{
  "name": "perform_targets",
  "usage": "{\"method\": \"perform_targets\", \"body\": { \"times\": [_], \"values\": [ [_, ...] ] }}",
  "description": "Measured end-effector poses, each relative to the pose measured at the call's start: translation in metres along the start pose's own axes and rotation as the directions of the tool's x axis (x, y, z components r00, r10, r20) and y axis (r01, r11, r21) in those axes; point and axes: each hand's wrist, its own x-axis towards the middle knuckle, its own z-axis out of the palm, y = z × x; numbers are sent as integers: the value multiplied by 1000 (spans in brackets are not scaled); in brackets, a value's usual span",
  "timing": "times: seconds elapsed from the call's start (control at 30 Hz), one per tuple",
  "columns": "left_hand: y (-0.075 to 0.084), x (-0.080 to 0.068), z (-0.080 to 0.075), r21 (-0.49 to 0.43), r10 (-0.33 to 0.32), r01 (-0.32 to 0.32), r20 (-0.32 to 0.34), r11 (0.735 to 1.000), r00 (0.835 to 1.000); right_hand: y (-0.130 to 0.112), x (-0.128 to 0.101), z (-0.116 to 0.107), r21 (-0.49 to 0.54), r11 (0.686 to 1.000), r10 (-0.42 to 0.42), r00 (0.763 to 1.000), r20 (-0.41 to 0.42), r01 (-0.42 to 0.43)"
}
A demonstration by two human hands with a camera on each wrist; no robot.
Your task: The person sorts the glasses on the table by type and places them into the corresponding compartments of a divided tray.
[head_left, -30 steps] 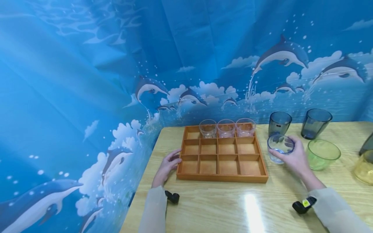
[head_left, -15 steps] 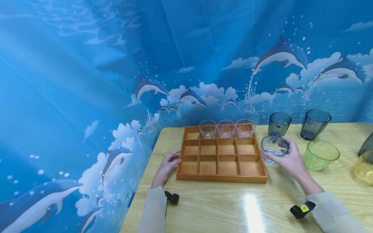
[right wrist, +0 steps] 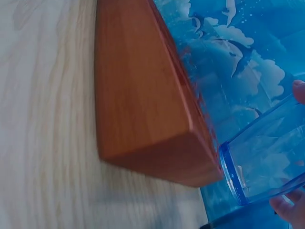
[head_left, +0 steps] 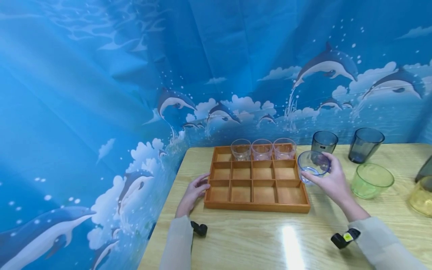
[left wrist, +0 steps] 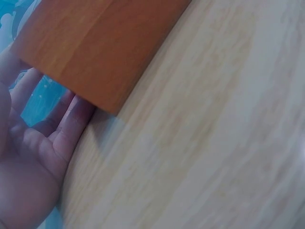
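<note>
In the head view my right hand [head_left: 335,183] grips a clear glass [head_left: 309,170] with a bluish rim by its sides, thumb in front and fingers behind. The glass is upright beside the right edge of a wooden compartment tray [head_left: 256,206]; in the right wrist view its base [right wrist: 233,174] hangs near the tray corner [right wrist: 157,157]. My left hand [head_left: 194,193] rests against the tray's left side. In the left wrist view that hand's fingers [left wrist: 66,119] are extended along the wooden wall [left wrist: 105,52]. A clear glass [head_left: 241,150] and two pinkish glasses [head_left: 261,151] stand in the tray's back row.
Two dark blue glasses [head_left: 365,146] stand at the back right. A green glass [head_left: 372,182] is right of my right hand, a yellow glass [head_left: 422,197] and a partly cut-off dark one farther right. A dolphin-printed curtain [head_left: 236,75] hangs behind the wooden table [head_left: 249,240].
My right hand has carried the clear glass leftward and slightly up, from beside the dark glass to the tray's right edge. The left hand and the tray stay in place.
</note>
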Motion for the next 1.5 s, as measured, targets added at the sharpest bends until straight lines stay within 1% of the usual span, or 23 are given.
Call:
{"method": "perform_targets", "body": {
  "times": [0.13, 0.23, 0.27, 0.37, 0.47, 0.5, 0.6, 0.73, 0.93, 1.2, 1.33, 1.5],
  "values": [
    [-13, 8, -2, 8, -4, 4, -37, 1000, 999, -5, 1, 10, 33, 999, -35, 999, -14, 36],
    [-24, 13, -4, 17, -3, 4, -64, 1000, 998, -10, 1, 18, 73, 996, -48, 999, 1, 47],
    [-24, 13, -4, 19, -4, 6, -66, 1000, 998, -7, 1, 21, 112, 992, -56, 998, -1, 56],
    [-25, 13, -3, 18, -1, 3, -67, 1000, 998, -9, 1, 32, 154, 985, -76, 997, 12, 73],
    [-25, 14, -3, 16, -4, 5, -60, 1000, 998, -11, 1, 42, 153, 985, -84, 996, 43, 76],
    [-25, 14, -3, 19, -1, 2, -54, 1000, 999, -15, 1, 44, 129, 989, -83, 995, 61, 74],
    [-25, 15, -3, 22, 2, -1, -39, 1000, 999, -19, 2, 52, 123, 990, -83, 993, 89, 71],
    [-25, 16, -3, 25, 11, -11, -30, 1000, 999, -26, 5, 64, 173, 982, -95, 989, 112, 75],
    [-23, 16, -2, 22, 15, -14, -44, 1000, 999, -36, 10, 85, 213, 973, -120, 981, 149, 87],
    [-23, 13, -2, 24, 26, -25, -57, 999, 998, -53, 15, 110, 234, 971, -101, 973, 207, 51],
    [-25, 12, -2, 18, 19, -18, -65, 1000, 998, -60, 19, 123, 259, 965, -98, 971, 218, 39],
    [-24, 12, -2, 10, 19, -18, -72, 1000, 997, -65, 25, 140, 301, 953, -115, 966, 230, 42]
  ]
}}
